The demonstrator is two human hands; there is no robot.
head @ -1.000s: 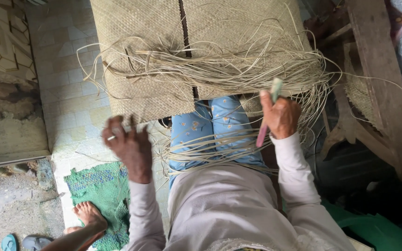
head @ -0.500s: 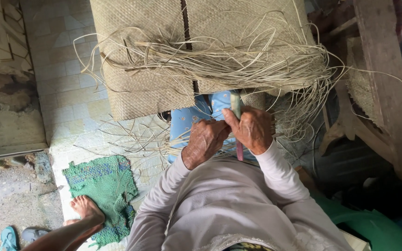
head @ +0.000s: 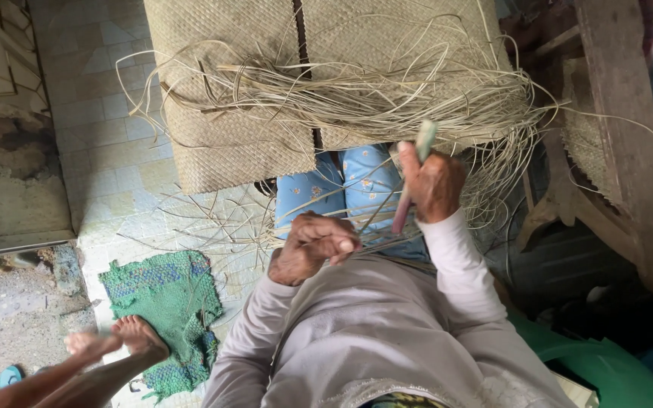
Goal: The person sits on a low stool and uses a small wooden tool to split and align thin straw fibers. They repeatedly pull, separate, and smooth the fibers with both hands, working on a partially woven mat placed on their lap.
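Strip-splitting step: right hand [head: 436, 185] clenched on a pink-and-green handled tool [head: 411, 180], left hand [head: 313, 245] pinching a pale reed strip [head: 376, 227] over the lap, below the woven mat [head: 228, 143]; next likely needs steady tension.

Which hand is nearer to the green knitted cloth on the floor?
Left. The left hand, closed on thin straw strands, sits right of and slightly above the green cloth. The right hand, gripping a pink-and-green tool, is farther right.

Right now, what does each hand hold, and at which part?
Right hand grips a slim pink-and-green tool around its middle. Left hand pinches thin straw strands near their lower ends.
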